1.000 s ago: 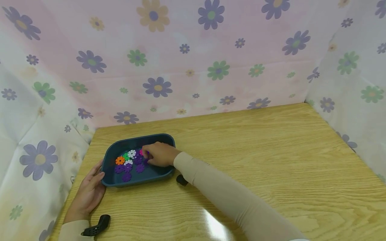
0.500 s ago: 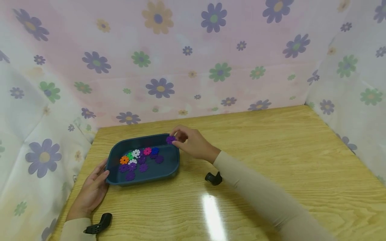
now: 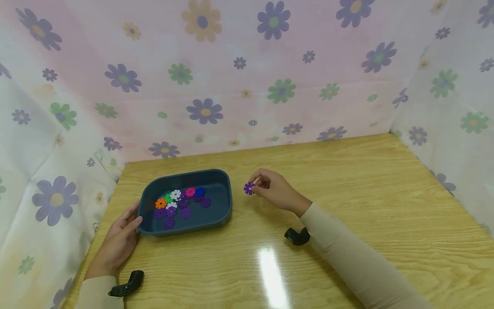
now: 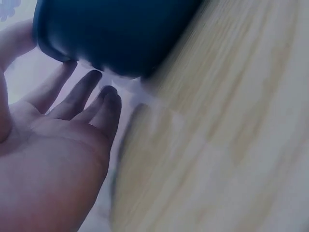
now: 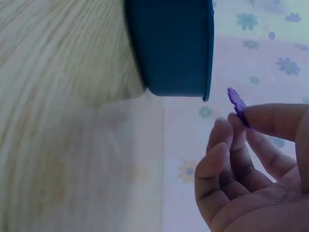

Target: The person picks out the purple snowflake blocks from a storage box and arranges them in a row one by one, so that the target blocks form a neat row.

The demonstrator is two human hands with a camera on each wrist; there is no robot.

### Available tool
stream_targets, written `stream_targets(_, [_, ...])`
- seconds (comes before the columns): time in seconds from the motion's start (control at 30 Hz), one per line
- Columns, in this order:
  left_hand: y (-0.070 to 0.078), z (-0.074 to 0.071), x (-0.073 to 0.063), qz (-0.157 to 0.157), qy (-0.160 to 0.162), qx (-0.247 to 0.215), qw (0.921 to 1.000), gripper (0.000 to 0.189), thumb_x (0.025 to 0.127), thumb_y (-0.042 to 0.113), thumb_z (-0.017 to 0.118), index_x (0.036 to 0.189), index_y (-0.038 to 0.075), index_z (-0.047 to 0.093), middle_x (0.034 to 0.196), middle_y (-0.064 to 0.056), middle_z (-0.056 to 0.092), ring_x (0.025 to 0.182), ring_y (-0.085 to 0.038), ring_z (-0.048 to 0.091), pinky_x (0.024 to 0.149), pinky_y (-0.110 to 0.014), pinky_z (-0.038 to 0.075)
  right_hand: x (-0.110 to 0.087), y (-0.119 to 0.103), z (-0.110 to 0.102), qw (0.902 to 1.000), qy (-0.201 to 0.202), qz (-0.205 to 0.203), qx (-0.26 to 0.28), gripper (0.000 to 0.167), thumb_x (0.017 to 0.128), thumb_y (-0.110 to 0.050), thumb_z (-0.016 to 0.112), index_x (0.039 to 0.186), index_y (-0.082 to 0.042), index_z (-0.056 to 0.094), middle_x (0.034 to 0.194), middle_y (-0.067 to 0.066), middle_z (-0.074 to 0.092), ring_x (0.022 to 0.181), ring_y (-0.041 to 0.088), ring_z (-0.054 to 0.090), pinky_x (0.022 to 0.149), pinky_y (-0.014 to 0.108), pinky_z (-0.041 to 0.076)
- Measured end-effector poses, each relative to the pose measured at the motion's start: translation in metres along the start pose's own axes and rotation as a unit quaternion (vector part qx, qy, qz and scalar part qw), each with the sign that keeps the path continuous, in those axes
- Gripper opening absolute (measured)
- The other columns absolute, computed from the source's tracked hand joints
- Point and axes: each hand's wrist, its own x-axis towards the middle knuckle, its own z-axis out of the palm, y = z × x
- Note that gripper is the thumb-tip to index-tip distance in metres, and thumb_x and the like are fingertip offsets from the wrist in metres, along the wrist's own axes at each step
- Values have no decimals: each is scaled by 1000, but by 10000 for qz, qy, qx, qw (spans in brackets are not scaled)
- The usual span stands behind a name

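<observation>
My right hand pinches a purple notched plastic disc between thumb and fingertips, over the table just right of the tray. In the right wrist view the purple disc shows nearly edge-on, the other fingers loosely curled below it. A dark teal plastic tray stands at the left of the table. My left hand holds its left end, thumb at the rim. In the left wrist view the fingers reach toward the outside of the tray. Several notched discs lie inside, including an orange disc and purple ones.
The wood-grain table extends to the right of the tray. Flower-printed cloth hangs behind and on both sides. A black wrist-worn device sits at the right wrist, a similar black device at the left.
My right hand has come up out of the tray with a purple disc and moved right, past the tray's right rim. My left hand stays at the tray's left end.
</observation>
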Motion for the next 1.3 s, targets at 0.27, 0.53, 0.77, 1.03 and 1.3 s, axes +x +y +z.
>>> stream_targets(0.27, [0,11,11,-337,-191,148,9991,55,108,4,38,159,4,19,145,11,47,129,3,50,102,-13,45,-1,27,-5,9968,-578,547,-124,10,96,-10,65,106,-11,66,84,8,67,68,19,60,59,27,50])
stream_targets(0.53, [-5,8,11,-275,-322,122,9990,56,107,1,37,160,9,19,146,11,46,129,2,51,102,-14,45,1,40,-2,9917,-967,847,-56,11,96,-9,66,107,-6,65,79,7,68,60,16,64,56,28,55])
stream_targets(0.77, [-4,3,6,-249,-401,179,9987,62,106,-2,39,161,10,15,150,9,42,132,1,48,104,-13,43,4,38,4,9916,-951,842,-248,9,95,-9,67,105,-9,66,75,5,67,56,15,62,54,27,54])
stream_targets(1.03, [-3,1,1,-253,-521,136,9982,65,105,-4,38,162,12,13,152,8,40,134,0,46,104,-14,43,6,35,10,9912,-966,769,-471,9,95,-10,68,104,-9,66,73,5,64,53,15,61,51,28,53])
stream_targets(1.3, [-2,0,4,-388,-400,48,9984,55,109,6,34,161,10,15,148,13,46,131,3,49,102,-13,44,6,38,11,9907,-960,839,-480,9,96,-10,67,104,-10,65,74,5,64,54,16,62,53,31,55])
